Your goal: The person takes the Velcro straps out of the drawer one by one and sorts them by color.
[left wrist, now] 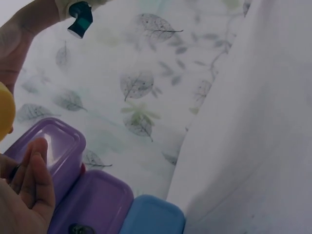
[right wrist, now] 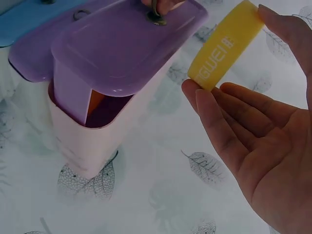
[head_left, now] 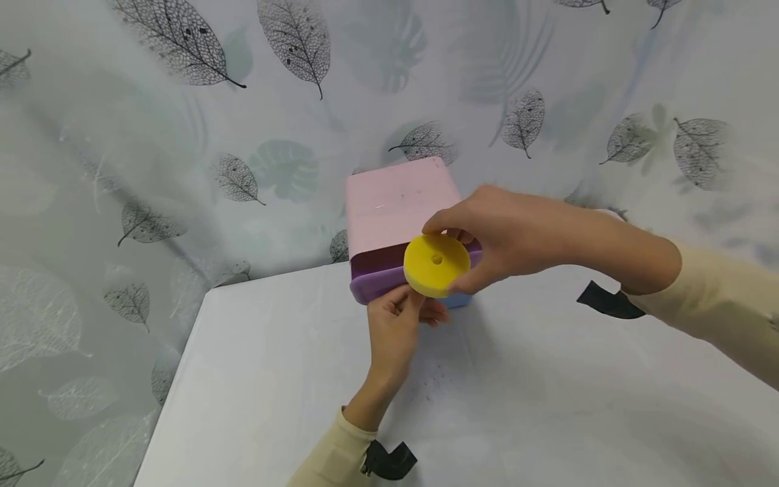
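On the left, the pink cabinet (head_left: 398,206) stands against the leaf-print backdrop, its top purple drawer (head_left: 374,286) partway out, so the opening is done at least in part; pushing it back in is not. Just in front, the person's left hand (head_left: 394,335) pinches the drawer's ring handle (right wrist: 154,7). Next comes the yellow disc (head_left: 429,272), outside the drawer and just before its front; I'd judge that finding it a place is what's left. It is round and thick, with a small hole mid-face and pale lettering along its rim. Rightmost, the right hand (head_left: 502,233) grips its edge between thumb and fingers.
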Available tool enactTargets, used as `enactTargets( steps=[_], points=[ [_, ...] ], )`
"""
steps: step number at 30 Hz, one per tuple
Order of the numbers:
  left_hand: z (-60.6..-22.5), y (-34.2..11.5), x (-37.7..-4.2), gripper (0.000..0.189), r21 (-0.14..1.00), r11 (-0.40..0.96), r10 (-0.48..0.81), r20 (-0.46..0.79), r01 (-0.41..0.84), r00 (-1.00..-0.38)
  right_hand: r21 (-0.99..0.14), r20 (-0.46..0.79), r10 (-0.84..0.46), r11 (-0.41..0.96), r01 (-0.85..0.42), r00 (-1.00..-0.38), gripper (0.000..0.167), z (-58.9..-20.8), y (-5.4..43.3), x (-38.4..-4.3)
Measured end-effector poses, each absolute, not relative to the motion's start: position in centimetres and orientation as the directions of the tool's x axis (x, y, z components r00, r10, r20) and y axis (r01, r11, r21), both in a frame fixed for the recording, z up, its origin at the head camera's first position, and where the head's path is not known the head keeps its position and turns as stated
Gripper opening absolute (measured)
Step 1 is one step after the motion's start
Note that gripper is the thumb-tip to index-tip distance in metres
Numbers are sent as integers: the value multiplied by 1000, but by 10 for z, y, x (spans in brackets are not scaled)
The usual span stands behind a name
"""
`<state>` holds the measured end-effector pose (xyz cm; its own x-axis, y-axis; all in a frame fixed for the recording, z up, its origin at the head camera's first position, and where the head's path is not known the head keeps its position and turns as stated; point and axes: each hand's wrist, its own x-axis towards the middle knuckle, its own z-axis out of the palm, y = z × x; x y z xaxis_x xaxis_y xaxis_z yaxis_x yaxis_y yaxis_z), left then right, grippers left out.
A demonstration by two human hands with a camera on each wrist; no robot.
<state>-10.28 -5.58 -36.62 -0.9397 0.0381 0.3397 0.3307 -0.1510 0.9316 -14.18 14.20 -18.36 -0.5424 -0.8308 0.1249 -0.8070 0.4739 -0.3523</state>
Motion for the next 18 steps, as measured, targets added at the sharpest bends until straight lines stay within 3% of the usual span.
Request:
enactTargets(
  steps=[18],
  points=[
    [-367,-56,-104,28,931,-189,22,322,313,-946,-302,69,-800,553,-777,-596,57,-197,164,-127]
  ],
)
